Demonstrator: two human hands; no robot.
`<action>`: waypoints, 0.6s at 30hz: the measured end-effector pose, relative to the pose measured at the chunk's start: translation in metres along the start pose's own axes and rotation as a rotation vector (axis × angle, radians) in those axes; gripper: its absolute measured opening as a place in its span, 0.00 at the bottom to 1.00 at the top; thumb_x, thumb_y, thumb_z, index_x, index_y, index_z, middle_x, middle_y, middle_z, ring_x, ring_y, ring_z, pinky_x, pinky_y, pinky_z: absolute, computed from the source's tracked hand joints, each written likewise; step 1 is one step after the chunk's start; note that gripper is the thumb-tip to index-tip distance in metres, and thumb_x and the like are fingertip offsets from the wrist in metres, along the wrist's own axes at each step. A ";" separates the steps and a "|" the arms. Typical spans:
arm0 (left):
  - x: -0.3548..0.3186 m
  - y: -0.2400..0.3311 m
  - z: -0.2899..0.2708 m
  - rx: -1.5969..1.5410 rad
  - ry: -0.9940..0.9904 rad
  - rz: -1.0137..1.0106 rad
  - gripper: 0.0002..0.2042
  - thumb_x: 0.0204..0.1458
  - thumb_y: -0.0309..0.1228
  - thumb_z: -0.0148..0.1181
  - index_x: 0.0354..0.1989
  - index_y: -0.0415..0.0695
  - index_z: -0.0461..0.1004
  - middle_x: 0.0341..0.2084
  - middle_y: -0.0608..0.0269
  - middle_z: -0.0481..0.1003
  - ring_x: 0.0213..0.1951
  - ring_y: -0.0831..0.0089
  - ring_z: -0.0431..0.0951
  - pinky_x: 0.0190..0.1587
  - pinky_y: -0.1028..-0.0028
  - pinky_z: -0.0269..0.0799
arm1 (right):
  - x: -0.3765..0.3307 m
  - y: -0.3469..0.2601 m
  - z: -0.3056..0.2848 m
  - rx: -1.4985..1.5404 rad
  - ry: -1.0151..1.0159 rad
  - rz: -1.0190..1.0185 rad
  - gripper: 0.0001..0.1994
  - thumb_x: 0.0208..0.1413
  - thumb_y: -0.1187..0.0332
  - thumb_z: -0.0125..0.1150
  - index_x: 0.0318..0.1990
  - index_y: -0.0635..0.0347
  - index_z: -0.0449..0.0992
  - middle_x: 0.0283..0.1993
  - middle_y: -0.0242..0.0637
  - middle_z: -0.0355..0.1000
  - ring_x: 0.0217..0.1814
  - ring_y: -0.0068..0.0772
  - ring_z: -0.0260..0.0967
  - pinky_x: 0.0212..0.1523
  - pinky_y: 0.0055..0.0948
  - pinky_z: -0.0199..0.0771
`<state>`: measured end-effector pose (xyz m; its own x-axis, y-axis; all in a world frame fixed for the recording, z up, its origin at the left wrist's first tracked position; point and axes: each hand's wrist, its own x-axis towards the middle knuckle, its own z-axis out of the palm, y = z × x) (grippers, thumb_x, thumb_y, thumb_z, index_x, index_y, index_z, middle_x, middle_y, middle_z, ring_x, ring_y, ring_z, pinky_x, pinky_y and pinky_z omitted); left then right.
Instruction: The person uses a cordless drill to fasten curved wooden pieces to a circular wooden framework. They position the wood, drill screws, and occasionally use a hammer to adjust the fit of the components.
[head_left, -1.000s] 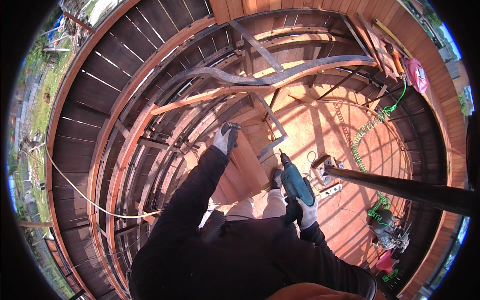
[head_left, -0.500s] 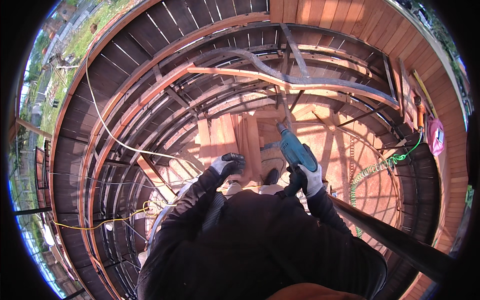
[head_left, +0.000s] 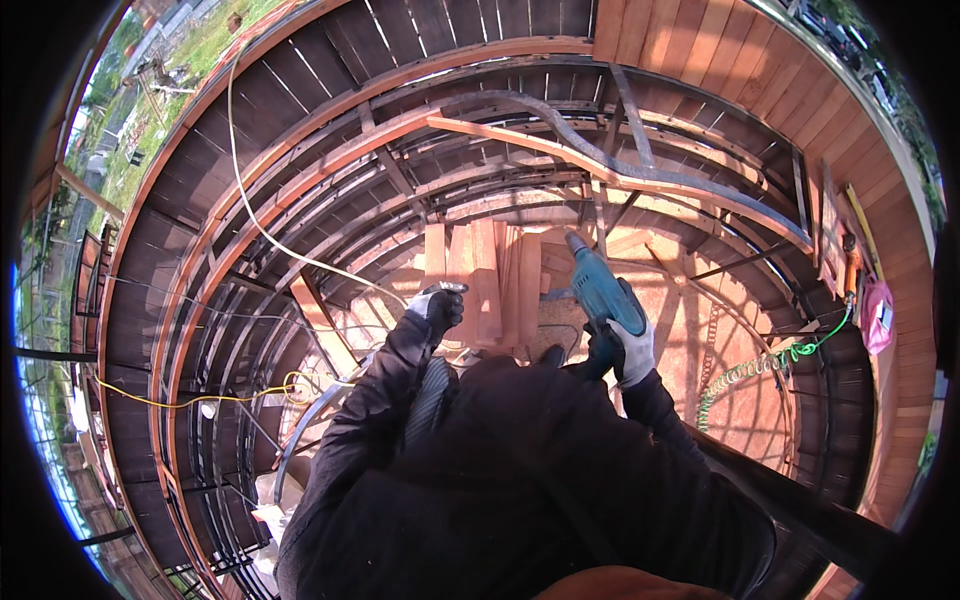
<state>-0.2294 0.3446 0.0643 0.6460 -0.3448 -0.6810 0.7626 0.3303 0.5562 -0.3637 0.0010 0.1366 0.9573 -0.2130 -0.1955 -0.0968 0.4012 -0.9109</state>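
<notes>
My right hand, in a white and dark glove, is wrapped round the grip of a teal power drill. The drill tilts with its dark chuck toward the far left, in front of my body. Out to the left, my left hand is closed, its gloved fingers curled and pinched together. Whatever sits between those fingertips, if anything, is too small to make out. Below and beyond the hands lies a stack of reddish wooden boards on the lower floor.
A curved frame of dark metal rails and wooden strips surrounds me. Reddish planks cover its far right rim. On the right are an orange-handled tool, a pink bag and a green coiled hose. A yellow cable runs at left.
The view has turned, so the frame sits further right. My left hand has drawn its fingers closer together and lifted a little. The drill stays in my right hand.
</notes>
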 end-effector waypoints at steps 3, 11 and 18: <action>0.009 0.010 -0.002 -0.019 0.000 0.016 0.16 0.43 0.16 0.45 0.40 0.38 0.73 0.20 0.65 0.67 0.20 0.71 0.65 0.23 0.73 0.62 | -0.008 -0.003 0.013 0.045 0.013 -0.001 0.36 0.47 0.80 0.60 0.67 0.64 0.56 0.57 0.49 0.68 0.54 0.42 0.71 0.50 0.33 0.77; 0.027 0.052 -0.014 0.009 -0.186 -0.060 0.14 0.43 0.21 0.46 0.39 0.38 0.73 0.17 0.71 0.63 0.18 0.76 0.61 0.23 0.75 0.60 | -0.024 0.010 0.038 0.002 0.156 -0.048 0.35 0.48 0.81 0.58 0.67 0.65 0.57 0.54 0.49 0.70 0.46 0.38 0.76 0.46 0.32 0.78; 0.054 0.078 -0.021 0.215 -0.113 -0.176 0.14 0.53 0.40 0.51 0.39 0.43 0.74 0.12 0.73 0.56 0.11 0.79 0.51 0.14 0.75 0.48 | -0.046 0.010 0.080 0.061 0.278 -0.115 0.34 0.49 0.77 0.59 0.67 0.65 0.56 0.47 0.48 0.74 0.37 0.34 0.77 0.32 0.26 0.79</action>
<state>-0.1361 0.3703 0.0605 0.4936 -0.4797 -0.7254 0.8450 0.0673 0.5305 -0.3869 0.0859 0.1651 0.8489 -0.4925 -0.1918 0.0329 0.4114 -0.9109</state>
